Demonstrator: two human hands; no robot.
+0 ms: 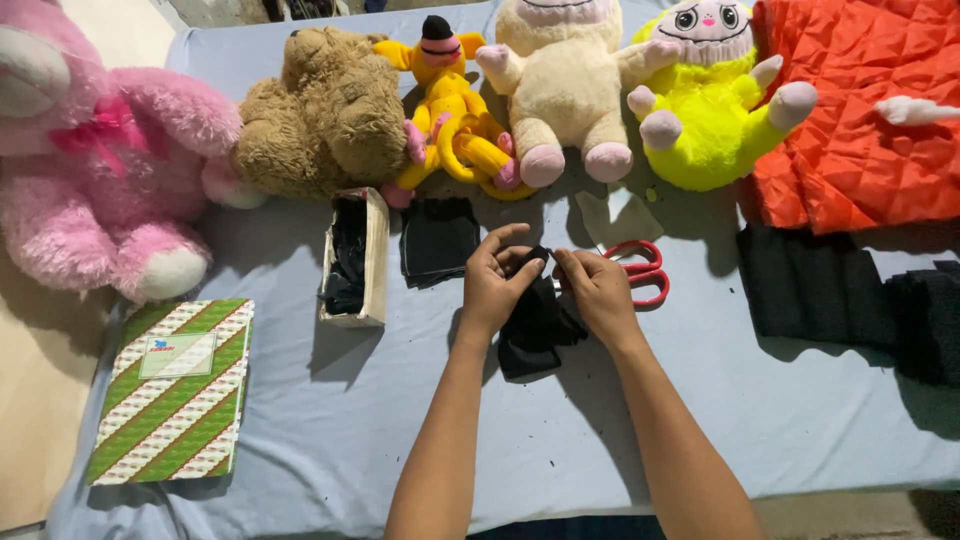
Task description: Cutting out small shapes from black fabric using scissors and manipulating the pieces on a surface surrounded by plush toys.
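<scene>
I hold a small piece of soft black fabric (535, 325) between both hands near the middle of the pale blue cloth-covered surface (400, 420). My left hand (495, 280) and right hand (598, 290) each pinch its top edge with thumb and fingertips, close together, so the rest hangs down and folds onto the surface. Both forearms come in from 6 o'clock, wrists slightly bent. Red-handled scissors (640, 270) lie just beyond my right hand at 2 o'clock. A folded stack of black cloth (438, 238) sits at 11 o'clock. A row of plush toys lines the far edge, including a brown teddy bear (325, 115).
</scene>
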